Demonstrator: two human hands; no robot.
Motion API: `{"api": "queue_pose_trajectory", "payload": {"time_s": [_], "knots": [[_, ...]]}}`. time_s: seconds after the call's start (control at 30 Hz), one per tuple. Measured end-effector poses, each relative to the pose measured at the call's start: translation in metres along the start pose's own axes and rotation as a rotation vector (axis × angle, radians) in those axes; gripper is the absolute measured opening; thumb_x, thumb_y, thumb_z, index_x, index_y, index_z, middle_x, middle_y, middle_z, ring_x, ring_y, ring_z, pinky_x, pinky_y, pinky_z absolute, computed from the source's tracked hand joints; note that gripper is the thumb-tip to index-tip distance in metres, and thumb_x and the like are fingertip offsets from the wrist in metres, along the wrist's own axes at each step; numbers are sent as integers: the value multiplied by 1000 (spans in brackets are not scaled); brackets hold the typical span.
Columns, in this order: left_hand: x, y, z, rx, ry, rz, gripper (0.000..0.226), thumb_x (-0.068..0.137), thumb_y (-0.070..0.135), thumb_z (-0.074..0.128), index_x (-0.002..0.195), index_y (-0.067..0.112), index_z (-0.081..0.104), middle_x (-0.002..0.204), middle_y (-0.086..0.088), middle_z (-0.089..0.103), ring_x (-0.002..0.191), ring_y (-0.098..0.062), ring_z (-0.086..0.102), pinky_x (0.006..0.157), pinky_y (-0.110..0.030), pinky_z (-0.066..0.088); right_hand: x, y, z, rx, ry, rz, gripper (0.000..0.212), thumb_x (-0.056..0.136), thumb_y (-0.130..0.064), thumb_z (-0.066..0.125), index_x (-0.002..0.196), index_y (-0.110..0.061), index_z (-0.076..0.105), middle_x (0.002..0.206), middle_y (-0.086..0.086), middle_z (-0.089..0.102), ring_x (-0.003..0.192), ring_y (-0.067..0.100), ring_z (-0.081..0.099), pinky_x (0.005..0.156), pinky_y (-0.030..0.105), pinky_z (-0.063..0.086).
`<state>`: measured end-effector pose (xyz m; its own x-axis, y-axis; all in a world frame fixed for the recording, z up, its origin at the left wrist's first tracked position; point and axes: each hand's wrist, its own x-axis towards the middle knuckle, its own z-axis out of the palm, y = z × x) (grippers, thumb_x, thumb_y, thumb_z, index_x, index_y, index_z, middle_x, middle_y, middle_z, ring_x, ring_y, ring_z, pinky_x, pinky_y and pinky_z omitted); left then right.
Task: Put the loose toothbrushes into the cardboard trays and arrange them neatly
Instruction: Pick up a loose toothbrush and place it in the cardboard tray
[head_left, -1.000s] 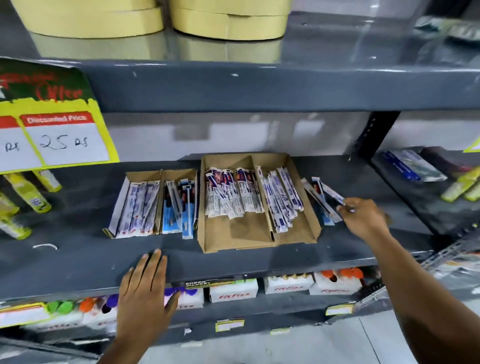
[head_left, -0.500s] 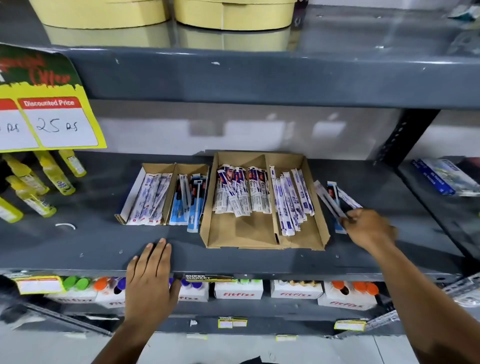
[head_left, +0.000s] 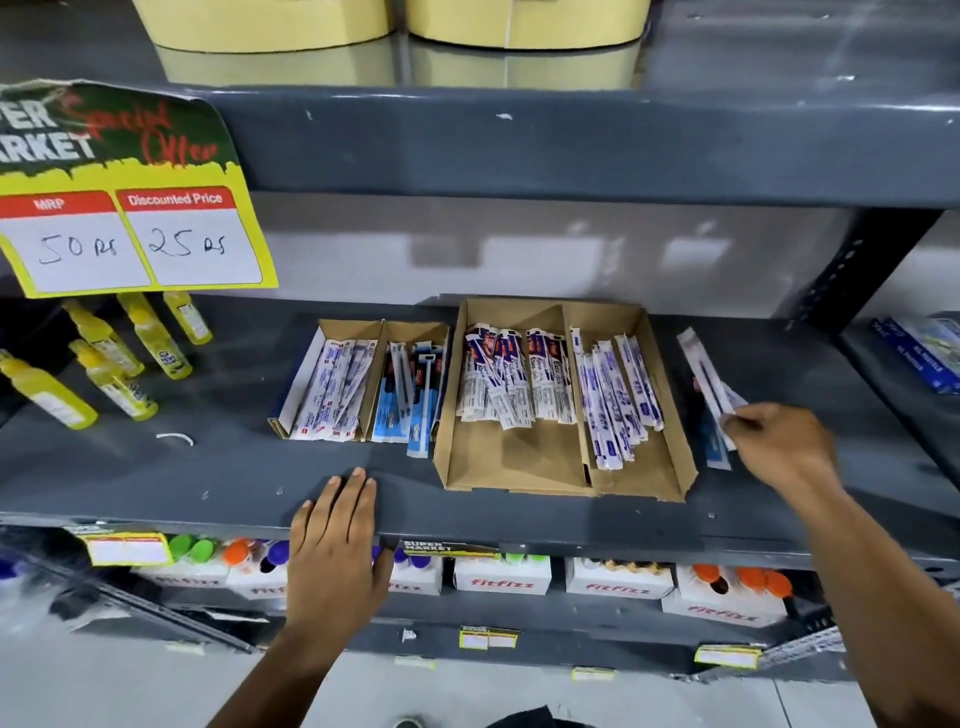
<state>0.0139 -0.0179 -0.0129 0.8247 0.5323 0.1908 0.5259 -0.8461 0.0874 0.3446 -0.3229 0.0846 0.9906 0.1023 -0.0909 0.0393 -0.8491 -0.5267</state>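
head view: we count two cardboard trays (head_left: 566, 467) between our hands. right hand (head_left: 779, 447) pinches loose toothbrushes (head_left: 709, 384), long axis pointing away; left hand (head_left: 335, 551) lies spread on the shelf (head_left: 234, 467).

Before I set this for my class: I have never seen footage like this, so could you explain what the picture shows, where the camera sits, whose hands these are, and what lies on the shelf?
There is no machine here. A person wears a wide-angle camera on the head, looking forward and down, so both arms reach in from below.

The left hand lies flat and open on the front edge of the grey shelf. The right hand pinches loose toothbrushes in wrappers, lying beside the trays.

On the shelf sit a small cardboard tray and a large cardboard tray, both partly filled with wrapped toothbrushes. Yellow bottles lie to the left, under a price sign.
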Motion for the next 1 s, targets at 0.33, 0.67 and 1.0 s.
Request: {"api": "queue_pose_trajectory", "payload": {"time_s": [0.33, 0.67, 1.0], "knots": [[-1, -4, 5, -12, 34, 18, 73, 74, 39, 63, 136, 9, 40, 139, -15, 48, 129, -36, 42, 104, -53, 32, -18, -73, -9, 416, 54, -67, 15, 86, -25, 67, 97, -24, 77, 96, -2, 72, 90, 15, 64, 86, 27, 48], [-1, -4, 4, -25, 12, 37, 90, 61, 30, 81, 137, 9, 39, 140, -15, 48, 130, -36, 41, 104, -53, 32, -40, -120, 22, 584, -47, -206, 7, 85, -18, 72, 83, -25, 74, 85, 2, 74, 78, 22, 67, 76, 38, 55], [-1, -7, 1, -47, -23, 51, 92, 56, 26, 84, 137, 10, 41, 140, -13, 49, 130, -34, 42, 103, -52, 35, -70, -144, 59, 424, 55, -397, 6, 90, -17, 66, 86, -21, 68, 75, -10, 70, 62, 11, 70, 62, 16, 53]]}}
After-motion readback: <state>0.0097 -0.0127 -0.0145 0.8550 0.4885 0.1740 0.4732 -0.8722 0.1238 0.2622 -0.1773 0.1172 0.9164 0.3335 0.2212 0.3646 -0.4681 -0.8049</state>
